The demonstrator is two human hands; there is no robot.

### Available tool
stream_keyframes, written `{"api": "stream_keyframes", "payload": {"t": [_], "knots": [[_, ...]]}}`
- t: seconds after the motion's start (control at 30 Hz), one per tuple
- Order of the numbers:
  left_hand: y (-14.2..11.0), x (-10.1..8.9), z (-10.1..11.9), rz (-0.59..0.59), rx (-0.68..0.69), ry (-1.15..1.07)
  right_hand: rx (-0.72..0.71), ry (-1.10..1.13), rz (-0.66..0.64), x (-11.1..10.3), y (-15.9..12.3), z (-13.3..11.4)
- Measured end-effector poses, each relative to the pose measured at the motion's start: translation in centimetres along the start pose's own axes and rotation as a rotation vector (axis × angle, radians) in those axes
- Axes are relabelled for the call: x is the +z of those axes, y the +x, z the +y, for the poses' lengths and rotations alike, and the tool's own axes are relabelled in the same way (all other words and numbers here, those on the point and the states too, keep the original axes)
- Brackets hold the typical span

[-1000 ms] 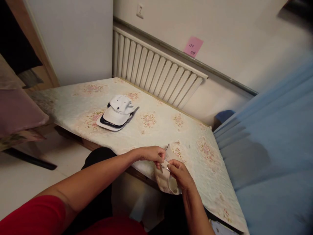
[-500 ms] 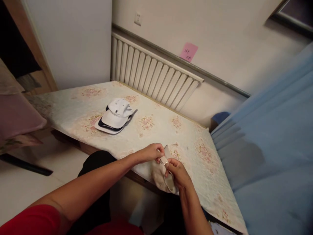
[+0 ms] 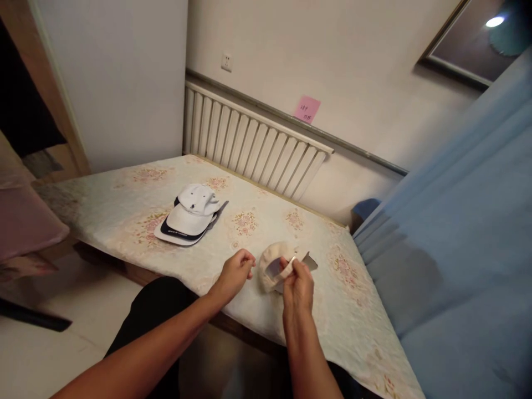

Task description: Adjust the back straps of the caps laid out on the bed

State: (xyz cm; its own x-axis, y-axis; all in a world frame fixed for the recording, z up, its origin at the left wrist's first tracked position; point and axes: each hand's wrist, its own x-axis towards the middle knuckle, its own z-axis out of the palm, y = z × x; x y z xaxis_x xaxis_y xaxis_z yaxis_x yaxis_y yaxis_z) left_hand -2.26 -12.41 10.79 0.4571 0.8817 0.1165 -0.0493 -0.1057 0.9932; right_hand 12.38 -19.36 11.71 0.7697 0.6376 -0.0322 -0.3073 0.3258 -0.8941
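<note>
Floral bedcover — left hand curled closed, seemingly empty (off beige cap now); right hand pinching strap.

A pale wall carries a socket, a pink note and, at upper right, what seems a framed picture catching a bright glare. A white radiator stands behind a bed with a floral cover. A blue curtain hangs at right; pale floor shows lower left.
</note>
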Motion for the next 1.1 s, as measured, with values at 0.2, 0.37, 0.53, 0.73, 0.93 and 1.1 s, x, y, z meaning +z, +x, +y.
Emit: {"api": "stream_keyframes", "payload": {"t": [0.2,0.37,0.53,0.73,0.93,1.1], "knots": [[-2.9,0.5,-2.9,-0.002,-0.033,0.097,0.175,0.064,-0.053,1.3,-3.8,6.0],[-3.8,0.3,-4.4,0.062,-0.044,0.095,0.215,0.091,-0.064,1.5,-5.2,8.4],[-4.1,1.1,-5.1,0.016,-0.165,-0.052,0.271,0.015,-0.12,1.0,-5.9,8.8],[-4.0,2.0,-5.1,0.052,-0.263,-0.294,0.278,-0.062,-0.167,0.5,-6.2,8.7],[-3.9,2.1,-5.3,0.064,-0.29,-0.348,0.316,-0.051,-0.2,0.3,-6.2,8.3],[-4.0,1.9,-5.8,0.055,-0.297,-0.305,0.372,-0.026,-0.203,0.1,-5.1,7.3]]}}
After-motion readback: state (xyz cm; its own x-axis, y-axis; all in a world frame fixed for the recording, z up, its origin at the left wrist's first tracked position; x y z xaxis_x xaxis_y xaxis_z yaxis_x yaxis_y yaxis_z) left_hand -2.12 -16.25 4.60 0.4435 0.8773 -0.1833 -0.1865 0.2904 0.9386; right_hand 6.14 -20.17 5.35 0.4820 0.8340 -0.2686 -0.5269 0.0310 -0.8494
